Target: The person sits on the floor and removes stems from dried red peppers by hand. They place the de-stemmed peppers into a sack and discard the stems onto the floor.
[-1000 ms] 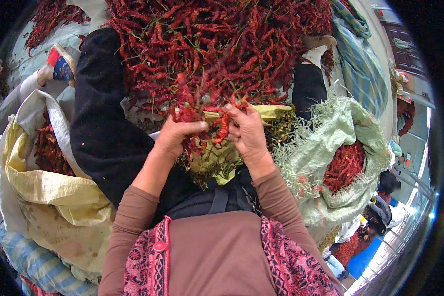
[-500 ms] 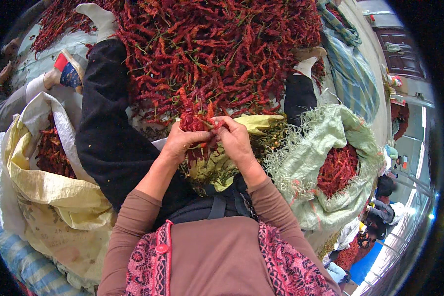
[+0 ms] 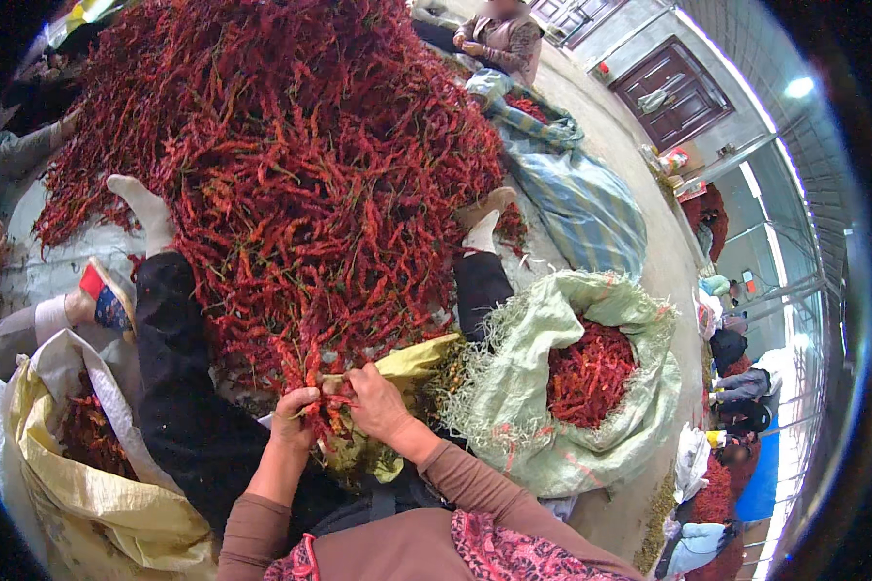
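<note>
Dried red chili peppers (image 3: 305, 366) stick up in a small bunch between my two hands. My left hand (image 3: 295, 414) is closed around the bunch, its thumb pointing across toward the other hand. Close beside it, my right hand (image 3: 378, 407) pinches at the stem end of the chilies; its fingertips are partly hidden. Just beyond both hands spreads a large heap of dried red chilies (image 3: 329, 203), some with green stems. Under and beside my hands lies a yellow sack (image 3: 419, 358) with stem bits around it.
A pale green frayed sack (image 3: 630, 447) holding chilies stands at my right. At my left is a cream sack (image 3: 116, 489), also with chilies inside. A striped blue bag (image 3: 576, 208) lies beyond the heap's right edge. Other people sit nearby, one person (image 3: 502, 44) at the far side.
The view has tilted up and turned right, so more of the heap and room shows. My hands stay together on the chili bunch; the right hand's fingers are now more curled.
</note>
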Tool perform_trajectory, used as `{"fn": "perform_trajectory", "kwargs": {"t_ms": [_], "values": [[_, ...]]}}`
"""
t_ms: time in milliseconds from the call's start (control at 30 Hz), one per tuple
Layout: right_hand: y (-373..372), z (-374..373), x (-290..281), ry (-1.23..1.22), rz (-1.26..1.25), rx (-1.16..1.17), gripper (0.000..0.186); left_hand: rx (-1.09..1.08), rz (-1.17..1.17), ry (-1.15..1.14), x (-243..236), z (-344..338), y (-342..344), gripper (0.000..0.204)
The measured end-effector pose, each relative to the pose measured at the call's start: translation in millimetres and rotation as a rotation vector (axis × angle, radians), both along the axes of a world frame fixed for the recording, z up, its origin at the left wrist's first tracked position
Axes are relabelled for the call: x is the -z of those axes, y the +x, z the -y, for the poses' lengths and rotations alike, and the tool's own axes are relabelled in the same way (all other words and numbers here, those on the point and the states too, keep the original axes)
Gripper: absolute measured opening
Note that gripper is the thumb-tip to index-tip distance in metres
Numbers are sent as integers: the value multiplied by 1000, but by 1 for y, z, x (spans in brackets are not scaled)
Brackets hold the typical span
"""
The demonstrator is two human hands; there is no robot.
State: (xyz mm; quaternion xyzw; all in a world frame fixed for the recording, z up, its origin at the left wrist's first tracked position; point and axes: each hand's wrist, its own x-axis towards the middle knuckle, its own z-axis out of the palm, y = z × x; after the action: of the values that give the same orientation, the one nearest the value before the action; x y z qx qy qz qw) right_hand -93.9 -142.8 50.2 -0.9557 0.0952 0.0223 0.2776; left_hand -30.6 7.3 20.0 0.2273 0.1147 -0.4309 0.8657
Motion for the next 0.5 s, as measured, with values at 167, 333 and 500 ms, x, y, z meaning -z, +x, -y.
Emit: {"fn": "perform_trajectory", "kwargs": {"t_ms": [167, 333, 500], "values": [[-14, 13, -21, 71, 215, 2, 42, -150, -116, -142, 10, -6, 10, 21], [-53, 57, -83, 651, 253, 489, 21, -156, -37, 50, -5, 1, 9, 19], [-124, 111, -159, 813, 412, 610, 21, 42, 119, 265, 38, -27, 25, 22]]}}
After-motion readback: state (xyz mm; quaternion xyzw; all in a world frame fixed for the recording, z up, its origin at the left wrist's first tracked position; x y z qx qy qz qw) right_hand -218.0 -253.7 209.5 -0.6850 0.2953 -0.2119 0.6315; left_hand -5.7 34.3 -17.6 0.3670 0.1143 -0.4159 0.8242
